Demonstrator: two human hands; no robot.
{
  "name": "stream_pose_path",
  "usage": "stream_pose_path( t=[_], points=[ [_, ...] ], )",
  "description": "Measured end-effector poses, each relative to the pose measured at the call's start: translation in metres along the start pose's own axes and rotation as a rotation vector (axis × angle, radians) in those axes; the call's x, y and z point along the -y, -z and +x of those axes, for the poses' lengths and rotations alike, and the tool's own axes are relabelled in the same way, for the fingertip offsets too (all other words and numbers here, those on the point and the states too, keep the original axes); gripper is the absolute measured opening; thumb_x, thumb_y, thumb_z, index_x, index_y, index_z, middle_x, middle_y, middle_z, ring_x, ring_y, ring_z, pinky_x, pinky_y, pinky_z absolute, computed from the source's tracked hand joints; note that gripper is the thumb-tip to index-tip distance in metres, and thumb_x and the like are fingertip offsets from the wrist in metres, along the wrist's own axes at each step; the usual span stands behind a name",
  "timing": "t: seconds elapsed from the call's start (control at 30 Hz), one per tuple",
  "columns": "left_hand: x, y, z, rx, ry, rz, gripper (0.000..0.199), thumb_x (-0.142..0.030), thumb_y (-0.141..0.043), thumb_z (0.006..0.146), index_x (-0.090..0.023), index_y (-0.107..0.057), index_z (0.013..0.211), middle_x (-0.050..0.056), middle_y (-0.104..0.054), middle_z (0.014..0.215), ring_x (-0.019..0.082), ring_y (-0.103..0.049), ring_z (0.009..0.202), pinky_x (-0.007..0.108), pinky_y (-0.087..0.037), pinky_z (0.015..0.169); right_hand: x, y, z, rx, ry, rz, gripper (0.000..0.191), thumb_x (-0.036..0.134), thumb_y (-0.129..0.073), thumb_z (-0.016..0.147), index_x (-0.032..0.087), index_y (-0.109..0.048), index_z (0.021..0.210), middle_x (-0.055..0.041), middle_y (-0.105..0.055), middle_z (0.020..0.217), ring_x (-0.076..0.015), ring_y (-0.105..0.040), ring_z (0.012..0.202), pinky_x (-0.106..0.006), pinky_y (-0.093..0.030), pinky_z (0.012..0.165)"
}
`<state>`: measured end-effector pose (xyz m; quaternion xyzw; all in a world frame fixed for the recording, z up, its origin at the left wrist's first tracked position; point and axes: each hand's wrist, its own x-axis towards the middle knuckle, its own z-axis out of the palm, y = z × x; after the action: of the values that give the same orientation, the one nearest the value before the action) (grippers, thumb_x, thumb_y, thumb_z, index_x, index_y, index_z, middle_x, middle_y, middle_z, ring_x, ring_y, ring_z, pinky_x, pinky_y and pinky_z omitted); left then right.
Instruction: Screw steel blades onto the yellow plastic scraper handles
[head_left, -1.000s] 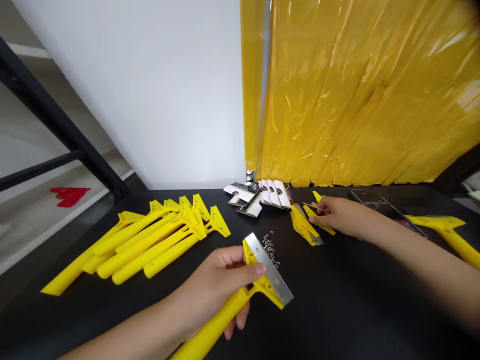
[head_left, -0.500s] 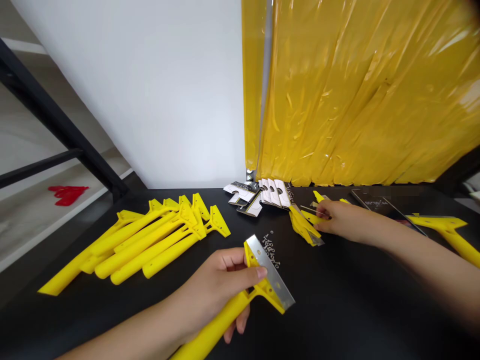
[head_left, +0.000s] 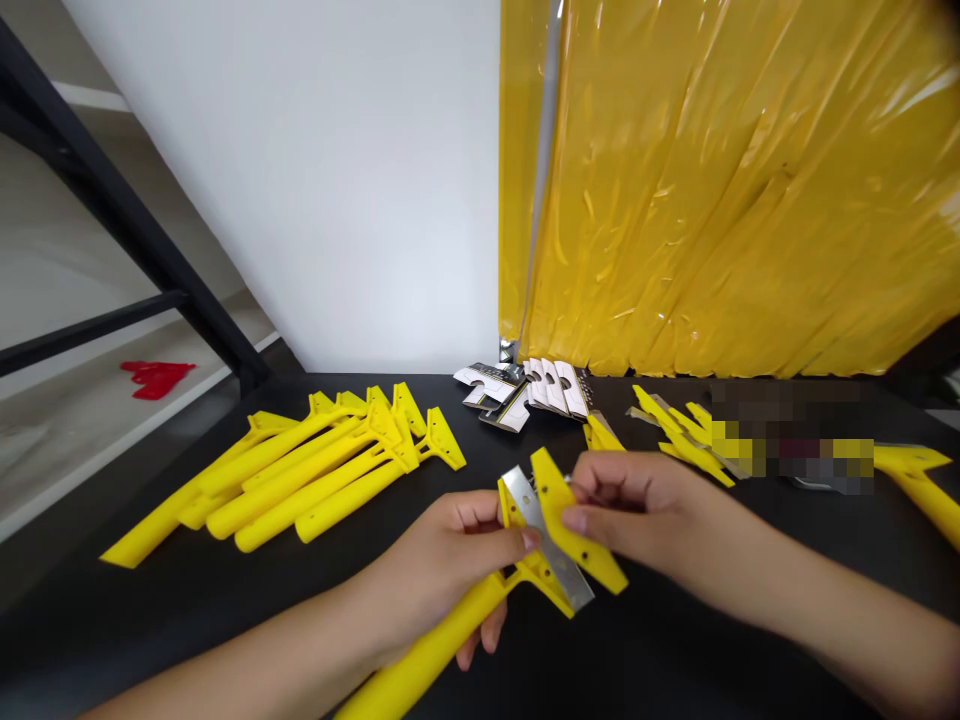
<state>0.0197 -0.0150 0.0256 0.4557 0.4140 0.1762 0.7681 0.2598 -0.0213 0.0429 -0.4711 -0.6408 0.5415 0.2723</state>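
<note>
My left hand [head_left: 457,555] is closed around the head of a yellow scraper [head_left: 439,640], its long handle slanting down to the bottom edge. The thumb presses a flat metal blade [head_left: 561,562] onto the scraper's head. In my right hand [head_left: 637,505], between thumb and fingers, is a loose yellow plastic clamp plate [head_left: 574,530] with small holes. This plate is tilted along the blade's right side, over or very close to it; I cannot tell if they touch. Small screws behind the plate are mostly hidden.
Several yellow scraper handles [head_left: 315,470] lie piled at the left of the black table [head_left: 247,630]. Printed cards [head_left: 499,395] lie at the back middle. More yellow plates [head_left: 686,435] sit at the right, near a blurred-out patch. A red plastic piece [head_left: 157,378] rests on the left shelf.
My right hand has come from the yellow plates at the back right to the scraper head, bringing one plate. My left hand still holds the scraper and blade. The view has shifted slightly.
</note>
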Motion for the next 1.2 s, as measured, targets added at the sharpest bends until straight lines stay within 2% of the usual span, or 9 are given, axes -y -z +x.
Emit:
stream_pose_path(
  t=[0.07, 0.13, 0.37, 0.57, 0.77, 1.03, 1.2],
  points=[
    [0.001, -0.001, 0.0, 0.008, -0.009, -0.004, 0.023, -0.041, -0.072, 0.092, -0.019, -0.066, 0.1, -0.002, -0.067, 0.069, 0.009, -0.057, 0.04, 0.015, -0.046, 0.032, -0.004, -0.019, 0.003, 0.023, 0.003, 0.109, 0.041, 0.06, -0.075, 0.088, 0.022, -0.06, 0.081, 0.0037, -0.052, 0.073, -0.0136, -0.044, 0.067, -0.026, -0.036, 0.061],
    [0.002, -0.002, 0.0, 0.002, -0.015, -0.001, 0.023, -0.04, -0.072, 0.092, -0.019, -0.066, 0.101, -0.002, -0.067, 0.07, 0.008, -0.057, 0.04, 0.014, -0.045, 0.032, -0.008, -0.026, 0.007, 0.006, 0.017, 0.153, 0.042, 0.06, -0.073, 0.089, 0.022, -0.06, 0.081, 0.0038, -0.053, 0.074, -0.0135, -0.045, 0.069, -0.026, -0.037, 0.062],
    [0.004, 0.0, 0.002, -0.004, -0.038, 0.012, 0.029, -0.042, -0.071, 0.093, -0.019, -0.065, 0.11, 0.002, -0.072, 0.083, 0.008, -0.058, 0.042, 0.014, -0.045, 0.032, -0.018, -0.021, 0.012, 0.01, 0.031, 0.17, 0.034, 0.053, -0.071, 0.094, 0.022, -0.059, 0.089, 0.0029, -0.056, 0.079, -0.0138, -0.048, 0.072, -0.026, -0.038, 0.064],
    [0.003, -0.002, 0.001, -0.004, -0.107, -0.059, 0.026, -0.041, -0.067, 0.093, -0.018, -0.066, 0.104, -0.001, -0.062, 0.066, 0.01, -0.057, 0.045, 0.013, -0.044, 0.033, -0.021, -0.022, 0.013, 0.021, 0.042, 0.126, 0.032, 0.052, -0.069, 0.097, 0.022, -0.06, 0.09, 0.0036, -0.053, 0.077, -0.013, -0.046, 0.071, -0.025, -0.037, 0.062],
    [0.005, -0.005, 0.0, -0.014, -0.113, -0.064, 0.023, -0.04, -0.065, 0.094, -0.018, -0.065, 0.1, -0.002, -0.061, 0.062, 0.01, -0.056, 0.045, 0.013, -0.044, 0.034, -0.022, -0.02, 0.013, 0.039, 0.083, 0.097, 0.029, 0.05, -0.069, 0.097, 0.022, -0.062, 0.093, 0.0034, -0.054, 0.078, -0.0133, -0.045, 0.072, -0.026, -0.037, 0.064],
    [0.009, -0.004, 0.003, 0.02, -0.131, -0.065, 0.024, -0.042, -0.062, 0.097, -0.018, -0.065, 0.098, 0.0, -0.06, 0.062, 0.011, -0.056, 0.047, 0.014, -0.045, 0.034, -0.022, -0.027, 0.014, 0.051, 0.065, 0.111, 0.031, 0.047, -0.078, 0.09, 0.021, -0.061, 0.09, 0.0053, -0.051, 0.075, -0.012, -0.044, 0.069, -0.024, -0.036, 0.062],
    [0.007, -0.005, 0.003, 0.013, -0.122, -0.059, 0.026, -0.044, -0.065, 0.097, -0.018, -0.064, 0.1, -0.001, -0.059, 0.061, 0.011, -0.056, 0.047, 0.014, -0.045, 0.034, -0.022, -0.026, 0.015, 0.083, 0.045, 0.195, 0.037, 0.053, -0.08, 0.086, 0.021, -0.06, 0.087, 0.0044, -0.053, 0.078, -0.0127, -0.046, 0.072, -0.025, -0.038, 0.065]
  ],
)
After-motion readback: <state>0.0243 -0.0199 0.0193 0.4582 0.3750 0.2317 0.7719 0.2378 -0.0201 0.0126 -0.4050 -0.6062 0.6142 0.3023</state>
